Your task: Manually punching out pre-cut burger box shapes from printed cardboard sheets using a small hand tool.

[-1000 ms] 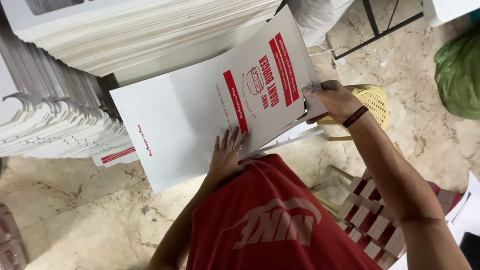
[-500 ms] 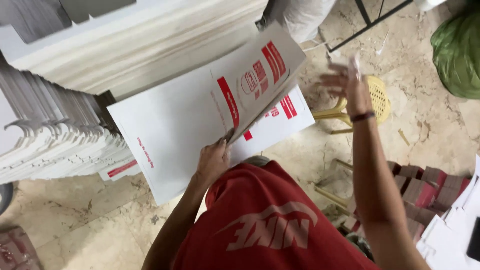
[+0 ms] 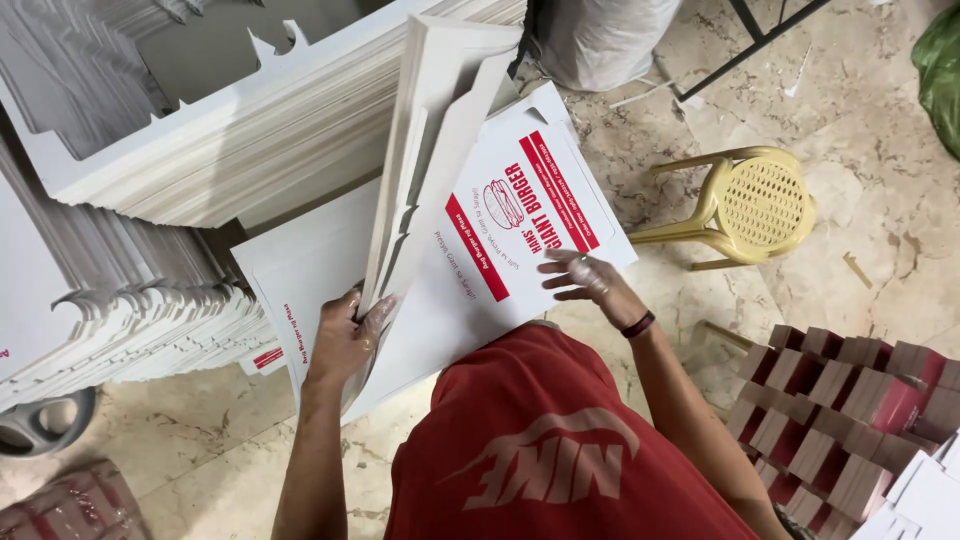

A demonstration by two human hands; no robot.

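Cardboard blanks being sorted by hand over the person's lap, beside tall stacks of the same flat sheets.

Stacks of die-cut blanks (image 3: pixel 150 330) fill the left side, and their notched edges leave little room that way. The left hand (image 3: pixel 345 335) is clenched on the lower edge of an upright sheaf of blanks (image 3: pixel 415 170); the sheets look thin, light and stiff, likely to slip against each other, so a pinch low on the edge seems the safest hold. The right hand (image 3: pixel 590 280) lies released, fingers spread, on a flat printed blank (image 3: pixel 500 250) with red bands, resting across the lap. Further right, a yellow stool (image 3: pixel 750 205) and folded red boxes (image 3: pixel 850 390) border a stretch of stone floor (image 3: pixel 880 130).
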